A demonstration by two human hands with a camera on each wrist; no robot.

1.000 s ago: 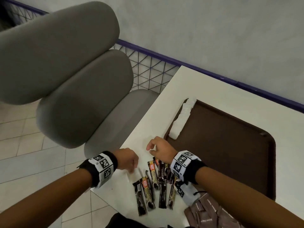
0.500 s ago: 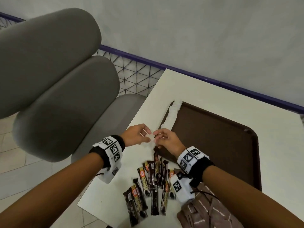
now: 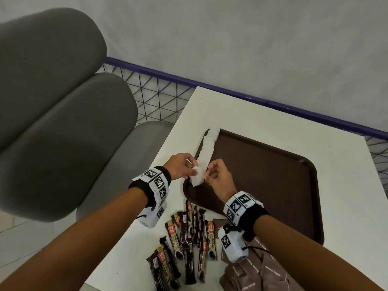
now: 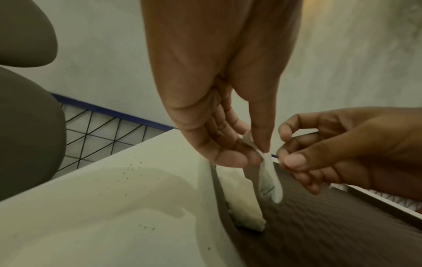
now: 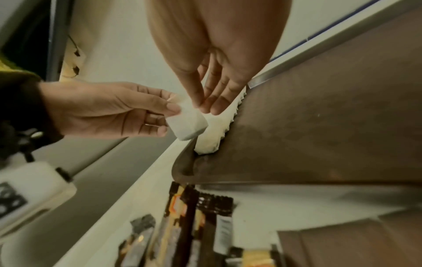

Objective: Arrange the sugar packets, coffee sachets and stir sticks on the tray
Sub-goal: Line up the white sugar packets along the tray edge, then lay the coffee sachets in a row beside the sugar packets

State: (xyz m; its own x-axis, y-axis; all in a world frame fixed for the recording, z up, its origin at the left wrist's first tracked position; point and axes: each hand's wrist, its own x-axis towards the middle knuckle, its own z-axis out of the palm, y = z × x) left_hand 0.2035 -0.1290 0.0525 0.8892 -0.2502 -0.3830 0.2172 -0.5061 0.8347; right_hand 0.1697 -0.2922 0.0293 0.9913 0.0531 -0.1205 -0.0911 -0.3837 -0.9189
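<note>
My left hand pinches a white sugar packet between thumb and forefinger, hanging just above the near-left corner of the brown tray. In the left wrist view the packet dangles from the left hand. My right hand hovers beside it with loosely curled fingers and holds nothing; its fingertips are at the packet's upper edge. A row of white sugar packets leans along the tray's left rim. Coffee sachets lie scattered on the white table in front of the tray.
A pile of brown printed paper wrappers lies at the near right of the sachets. A grey padded chair stands left of the table, whose edge is close to my left arm. A wire mesh fence and a wall lie beyond.
Both hands rose from the table by the sachets to the tray's near-left corner. The sugar packet, held between both hands half a second ago, is now pinched by the left hand alone.
</note>
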